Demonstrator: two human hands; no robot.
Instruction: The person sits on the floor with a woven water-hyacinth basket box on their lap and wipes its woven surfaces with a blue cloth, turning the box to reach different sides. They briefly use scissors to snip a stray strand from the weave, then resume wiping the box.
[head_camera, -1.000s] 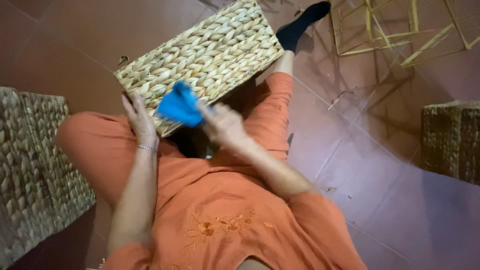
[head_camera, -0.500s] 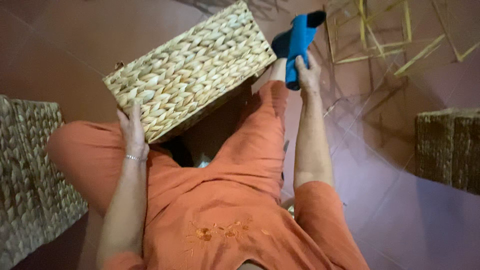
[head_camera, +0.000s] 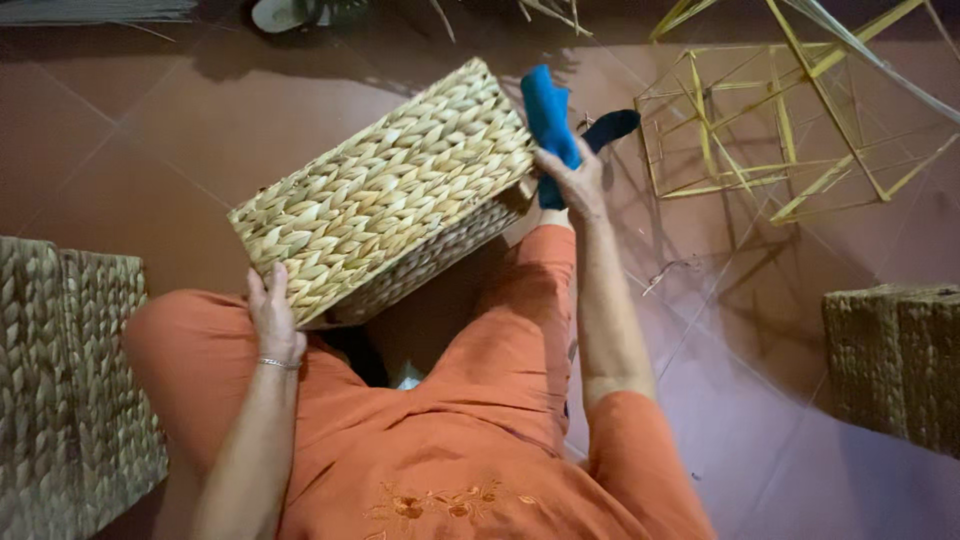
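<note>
Fingers of the right hand (head_camera: 572, 180) are closed in a firm grip around a blue cloth (head_camera: 547, 118), which stands up from the fist and lies against the far corner of a woven basket (head_camera: 385, 195). The left hand (head_camera: 272, 315) has its grip on the near corner of the same basket, fingers spread over the plaited surface and thumb tucked at the edge; a thin bracelet (head_camera: 278, 364) circles that wrist. The basket is rectangular, pale straw in colour, tilted on the person's lap and propped across the orange-clad legs (head_camera: 520, 300). Beyond the right hand a dark-socked foot (head_camera: 612, 126) points outward on the reddish tiled floor (head_camera: 150, 130). A yellow frame of thin sticks (head_camera: 770, 120) stands on the floor to the right of the foot. Another woven basket (head_camera: 70, 380) sits at the left edge, and a darker one (head_camera: 895, 365) at the right edge, well apart from the hands.
</note>
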